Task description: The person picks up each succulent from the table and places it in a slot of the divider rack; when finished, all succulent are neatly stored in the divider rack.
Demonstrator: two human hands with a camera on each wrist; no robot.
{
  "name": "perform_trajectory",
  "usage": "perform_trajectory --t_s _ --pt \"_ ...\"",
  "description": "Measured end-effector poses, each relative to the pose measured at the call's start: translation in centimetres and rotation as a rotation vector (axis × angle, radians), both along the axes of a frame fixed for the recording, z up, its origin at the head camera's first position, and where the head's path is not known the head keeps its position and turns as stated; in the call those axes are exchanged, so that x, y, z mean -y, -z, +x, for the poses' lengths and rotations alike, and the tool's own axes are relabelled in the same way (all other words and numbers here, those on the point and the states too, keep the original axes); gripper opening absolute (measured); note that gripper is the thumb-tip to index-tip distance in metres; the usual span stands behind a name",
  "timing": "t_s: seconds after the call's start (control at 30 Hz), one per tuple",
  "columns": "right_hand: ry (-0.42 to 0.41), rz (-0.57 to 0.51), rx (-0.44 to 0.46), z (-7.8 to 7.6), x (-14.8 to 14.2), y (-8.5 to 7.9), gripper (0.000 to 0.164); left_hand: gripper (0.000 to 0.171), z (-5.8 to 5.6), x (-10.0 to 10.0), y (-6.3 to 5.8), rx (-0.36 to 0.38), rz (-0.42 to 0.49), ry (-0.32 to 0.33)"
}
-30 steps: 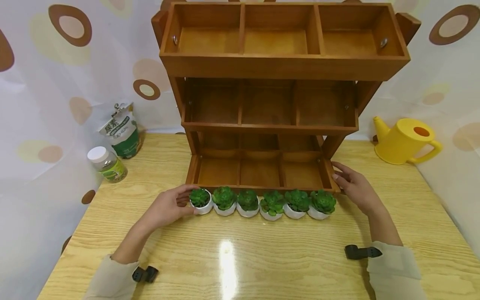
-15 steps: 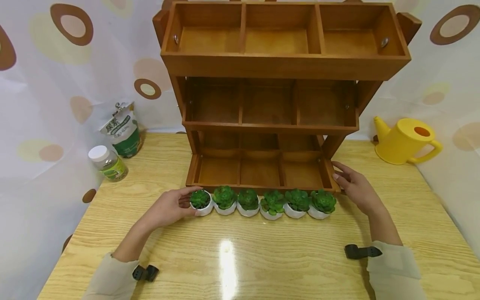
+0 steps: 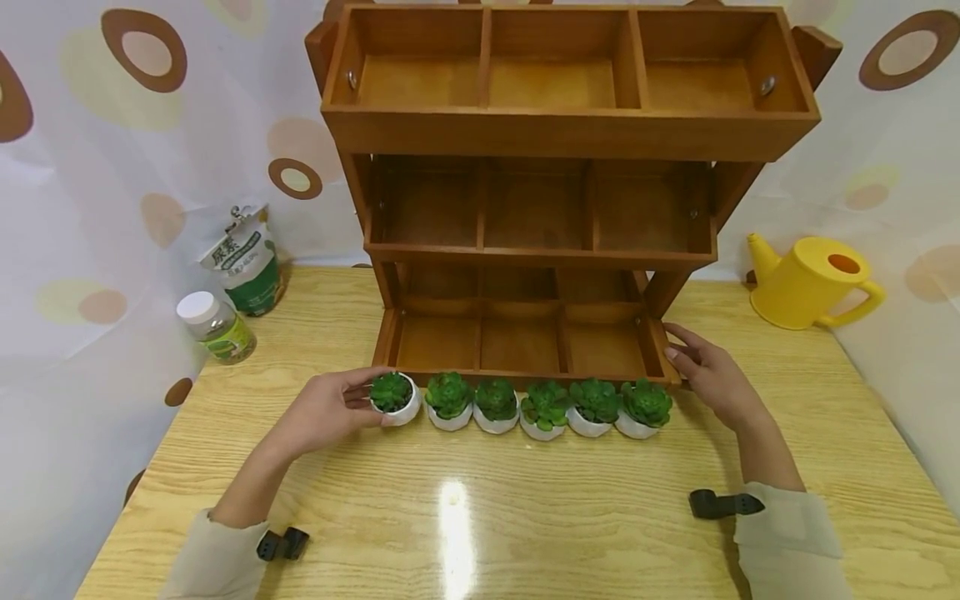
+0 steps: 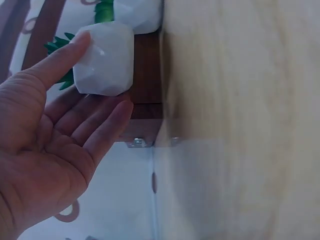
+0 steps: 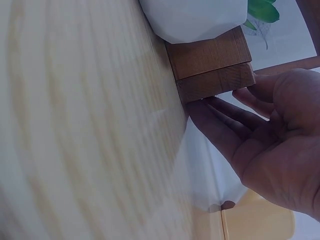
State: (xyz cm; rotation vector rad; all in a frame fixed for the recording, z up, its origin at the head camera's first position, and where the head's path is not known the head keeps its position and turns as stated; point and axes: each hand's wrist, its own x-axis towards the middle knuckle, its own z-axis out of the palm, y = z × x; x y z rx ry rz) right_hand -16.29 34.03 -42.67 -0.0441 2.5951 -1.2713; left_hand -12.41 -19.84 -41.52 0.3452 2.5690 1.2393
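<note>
My left hand [image 3: 327, 410] pinches the leftmost potted succulent [image 3: 395, 398], thumb on the near side of its white faceted pot [image 4: 105, 60] and fingers on the far side. In the left wrist view, a gap shows between that pot and the tabletop. Several more succulents in white pots [image 3: 497, 406] stand in a row to its right, along the front of the brown wooden tiered shelf [image 3: 570, 136]. My right hand [image 3: 708, 371] rests its fingertips against the right end of the shelf's lowest tier [image 5: 215, 82], fingers fairly straight.
A yellow watering can [image 3: 806, 283] stands at the back right of the wooden table [image 3: 570, 517]. At the back left are a clear jar with a white lid [image 3: 217, 329] and a green-and-white bag [image 3: 247, 267]. Patterned cloth [image 3: 90, 208] hangs behind.
My left hand has shifted slightly left with the leftmost succulent, lifting and tilting it away from its neighbour. The right hand and the other pots have stayed put.
</note>
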Motion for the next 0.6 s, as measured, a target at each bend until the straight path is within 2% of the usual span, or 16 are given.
perform_trajectory --t_s 0.37,0.6 --pt "-0.009 -0.006 0.008 0.0 0.0 0.1 0.06 0.063 0.0 0.6 -3.9 -0.095 -0.019 -0.029" --pt "-0.02 -0.003 0.011 -0.1 -0.1 0.0 0.061 0.071 -0.7 0.6 -7.5 -0.108 -0.052 -0.085"
